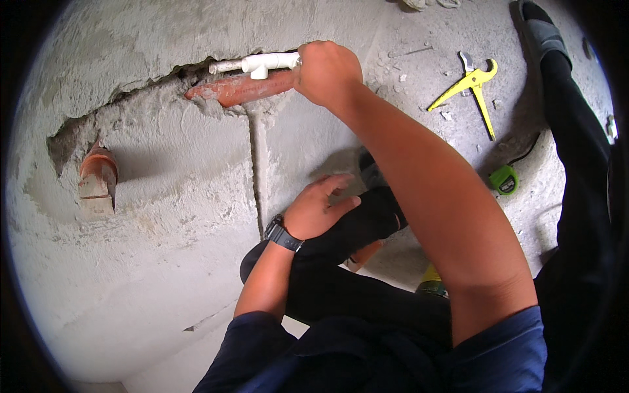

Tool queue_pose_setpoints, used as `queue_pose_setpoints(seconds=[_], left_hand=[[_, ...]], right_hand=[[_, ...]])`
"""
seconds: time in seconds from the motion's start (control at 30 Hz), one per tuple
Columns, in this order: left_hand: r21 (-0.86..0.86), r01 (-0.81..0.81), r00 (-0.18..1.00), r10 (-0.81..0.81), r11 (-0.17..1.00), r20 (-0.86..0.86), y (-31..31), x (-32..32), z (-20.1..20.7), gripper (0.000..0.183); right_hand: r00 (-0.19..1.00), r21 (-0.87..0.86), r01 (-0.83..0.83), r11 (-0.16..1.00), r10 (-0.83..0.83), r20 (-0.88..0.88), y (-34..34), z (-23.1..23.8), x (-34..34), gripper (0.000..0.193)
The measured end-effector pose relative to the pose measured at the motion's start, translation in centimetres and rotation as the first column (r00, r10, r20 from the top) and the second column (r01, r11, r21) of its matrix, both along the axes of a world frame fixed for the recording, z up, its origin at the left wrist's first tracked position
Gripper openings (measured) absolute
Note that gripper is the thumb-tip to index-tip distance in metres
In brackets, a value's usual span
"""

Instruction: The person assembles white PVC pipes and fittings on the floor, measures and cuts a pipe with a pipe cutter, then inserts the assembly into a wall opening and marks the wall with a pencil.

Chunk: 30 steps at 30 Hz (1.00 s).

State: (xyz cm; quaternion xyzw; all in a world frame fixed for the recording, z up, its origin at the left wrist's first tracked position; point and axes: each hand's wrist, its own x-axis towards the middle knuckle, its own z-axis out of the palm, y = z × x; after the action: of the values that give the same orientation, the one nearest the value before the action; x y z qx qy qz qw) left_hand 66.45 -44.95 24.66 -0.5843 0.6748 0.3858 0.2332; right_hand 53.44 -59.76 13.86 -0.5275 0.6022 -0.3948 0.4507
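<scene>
My right hand (331, 73) is closed at the right end of a white plastic pipe tee (270, 63), beside the broken-out channel in the wall. What lies inside the fist is hidden. A short grey-white pipe (225, 67) sticks out of the tee's left end. Just below runs an orange drain pipe (252, 90), its right end passing behind my right hand. My left hand (320, 208), with a black watch (283, 234) at the wrist, is over my bent knee, holding nothing. Its fingers are apart.
A second orange pipe (98, 171) juts from the wall at left. On the dusty floor are yellow pipe cutters (473, 85), a green tape measure (504, 179), rubble and a partly hidden yellow-and-dark object (432, 281). Another dark-trousered leg with a grey sandal (547, 38) stretches along the right.
</scene>
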Motion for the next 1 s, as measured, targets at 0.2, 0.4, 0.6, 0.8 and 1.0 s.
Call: queue_pose_setpoints(seconds=[0.2,0.4,0.6,0.8,1.0], left_hand=[[0.056,0.041,0.998,-0.038,0.998,-0.054,0.1,-1.3,0.5,0.048],[0.037,0.055,0.998,-0.054,0.998,-0.018,0.0,-1.3,0.4,0.048],[0.041,0.073,0.997,-0.071,0.997,-0.041,0.1,-1.4,0.2,0.047],[-0.013,0.071,0.993,-0.072,0.997,-0.098,0.0,-1.2,0.0,0.052],[-0.037,0.086,0.991,-0.089,0.996,-0.095,0.1,-1.2,0.5,0.049]], right_hand=[[1.000,-0.038,0.024,0.999,-0.024,-0.015,-0.2,-0.3,0.1,0.020],[1.000,-0.027,0.010,1.000,-0.010,0.014,-0.1,-0.3,0.0,0.020],[1.000,-0.026,0.023,0.999,-0.023,0.018,-0.1,-0.3,0.1,0.020],[0.998,-0.036,0.062,0.997,-0.063,-0.004,-0.1,-0.2,0.4,0.019],[0.993,-0.053,0.110,0.992,-0.109,0.036,-0.1,-0.3,0.6,0.018]])
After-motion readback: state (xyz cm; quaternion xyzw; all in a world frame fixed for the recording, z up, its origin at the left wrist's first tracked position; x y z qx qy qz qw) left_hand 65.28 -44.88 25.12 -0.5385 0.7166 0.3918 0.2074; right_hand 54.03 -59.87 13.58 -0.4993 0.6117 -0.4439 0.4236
